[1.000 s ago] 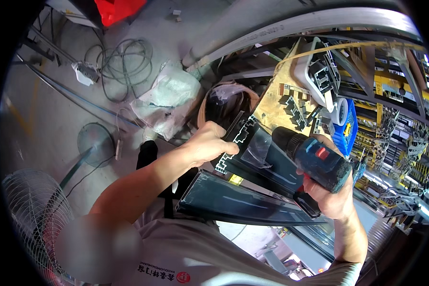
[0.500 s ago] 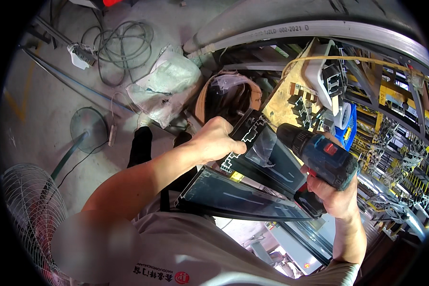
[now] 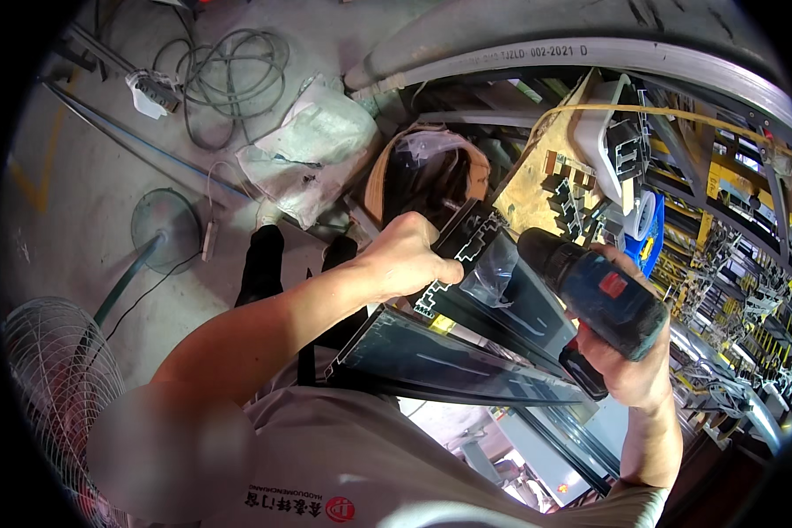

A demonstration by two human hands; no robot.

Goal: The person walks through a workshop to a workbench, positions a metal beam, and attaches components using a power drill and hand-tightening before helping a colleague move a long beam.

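My left hand (image 3: 414, 257) grips the end of a dark aluminium profile (image 3: 533, 304), thumb against its stepped, cut end face. A scrap of clear film (image 3: 495, 275) clings to this profile. In my right hand (image 3: 629, 365) is a dark blue and black cordless drill (image 3: 603, 290), held by its handle, its chuck pointing toward the profile's upper edge. The chuck looks apart from the profile; whether a bit is fitted I cannot tell. Below lies another dark profile (image 3: 449, 359) with a glossy face, running from near my body to the right.
Beyond my left hand stand a round cardboard container (image 3: 475, 172) and a crumpled white sack (image 3: 312, 158). A wooden board (image 3: 537, 176) carries small profile offcuts, near a blue bin (image 3: 651, 233). Racks of profiles fill the right. At left are a wire fan guard (image 3: 57, 396) and coiled cable (image 3: 238, 79).
The drill has shifted slightly right and toward me, with its chuck a little lower. My left hand keeps its hold on the profile; the whole view has moved slightly.
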